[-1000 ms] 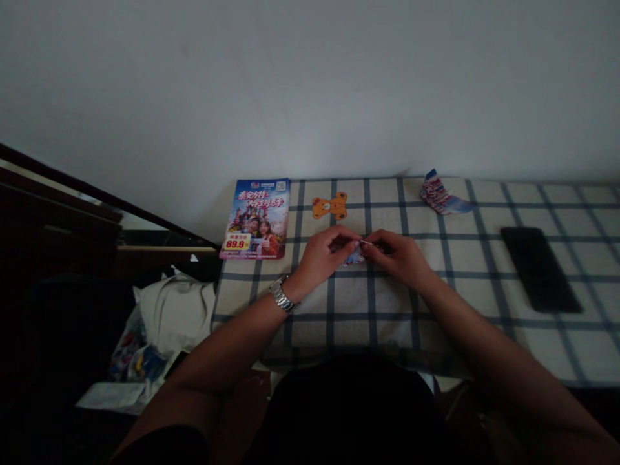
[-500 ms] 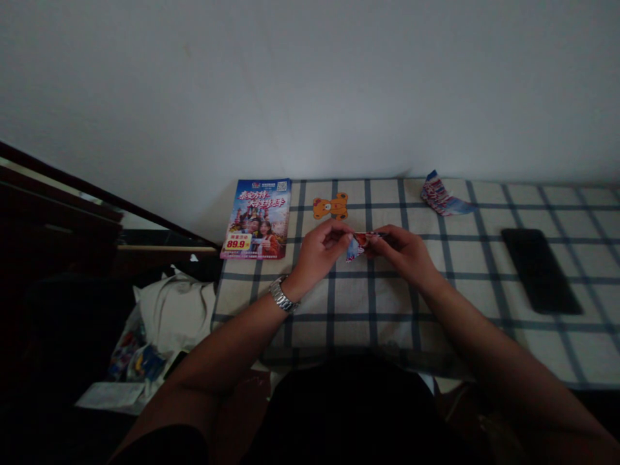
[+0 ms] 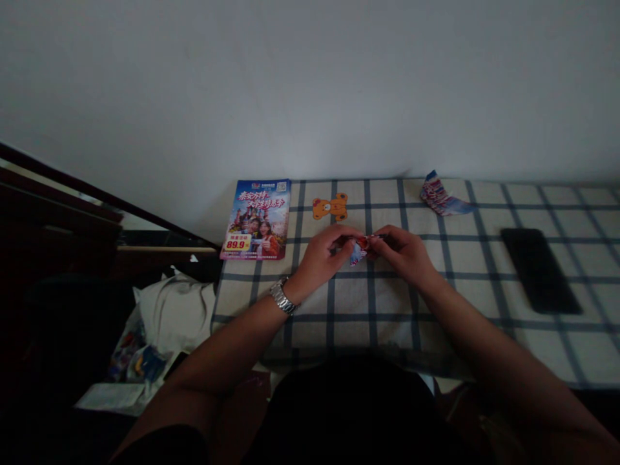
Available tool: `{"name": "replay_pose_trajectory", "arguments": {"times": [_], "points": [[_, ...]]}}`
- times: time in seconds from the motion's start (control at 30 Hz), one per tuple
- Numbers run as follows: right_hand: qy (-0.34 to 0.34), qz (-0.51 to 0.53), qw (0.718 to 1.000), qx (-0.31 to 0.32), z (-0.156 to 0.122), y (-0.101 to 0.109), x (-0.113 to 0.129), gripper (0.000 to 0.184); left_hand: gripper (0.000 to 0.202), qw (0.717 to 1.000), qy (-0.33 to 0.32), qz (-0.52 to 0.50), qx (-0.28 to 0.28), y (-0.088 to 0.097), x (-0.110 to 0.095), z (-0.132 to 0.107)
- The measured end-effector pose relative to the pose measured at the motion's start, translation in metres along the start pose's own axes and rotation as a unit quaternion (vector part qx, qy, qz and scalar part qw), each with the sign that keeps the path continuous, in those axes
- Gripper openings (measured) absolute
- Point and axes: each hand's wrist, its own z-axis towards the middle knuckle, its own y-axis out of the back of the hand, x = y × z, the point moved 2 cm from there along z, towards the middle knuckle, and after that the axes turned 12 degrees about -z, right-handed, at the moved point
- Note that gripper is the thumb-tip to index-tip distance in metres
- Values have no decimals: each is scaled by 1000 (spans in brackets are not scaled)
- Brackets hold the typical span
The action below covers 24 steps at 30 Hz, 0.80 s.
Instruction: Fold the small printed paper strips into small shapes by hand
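Observation:
Between my two hands is a small piece of folded printed paper (image 3: pixel 357 254), blue, white and red, with part of it hidden by the fingers. My left hand (image 3: pixel 327 252), with a metal watch on its wrist, pinches the paper's left side. Pinching its right side is my right hand (image 3: pixel 405 253). Both hands are just above the checked cloth (image 3: pixel 351 303). Beyond the right hand, near the wall, lies another folded printed paper (image 3: pixel 442 196) with a raised corner. A bear picture (image 3: pixel 330 206) lies past the left hand.
A stack of printed flyers (image 3: pixel 256 219) lies at the table's left end. On the right is a black phone (image 3: pixel 540 271). A white wall (image 3: pixel 339 90) rises behind the table. Left and below, a pale bag (image 3: pixel 177 310) sits among other items.
My left hand has shifted slightly right, nearer the right hand. The paper between them has turned a little and shows a narrower flap.

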Motion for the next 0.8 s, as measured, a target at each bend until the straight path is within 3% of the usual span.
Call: {"name": "replay_pose_trajectory", "arguments": {"times": [0.37, 0.8], "points": [[-4, 59, 998, 16, 2, -2, -5, 33, 21, 998, 29, -46, -23, 4, 9, 1], [-7, 114, 993, -19, 3, 2, -9, 33, 19, 1000, 15, -3, -26, 7, 5, 1]]}}
